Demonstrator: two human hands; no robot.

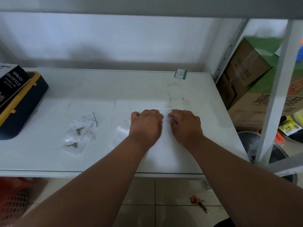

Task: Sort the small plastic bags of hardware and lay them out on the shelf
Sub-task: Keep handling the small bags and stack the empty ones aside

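Both my hands lie knuckles-up side by side on the white shelf [164, 89]. My left hand [146, 123] and my right hand [186, 124] have their fingers curled over a clear plastic bag [165, 110] between them; its top edge shows past the fingertips. More clear bags [123, 128] lie partly under my left hand. Two small clear bags holding metal zipper pulls, one bag [82, 126] above the other bag [73, 145], lie to the left, apart from my hands.
A navy and yellow case [24, 102] with a black spray-bottle box [11, 82] on top sits at the shelf's left end. A green-edged label [180, 73] is at the back edge. Cardboard boxes [246, 79] and a shelf post [277, 89] stand to the right.
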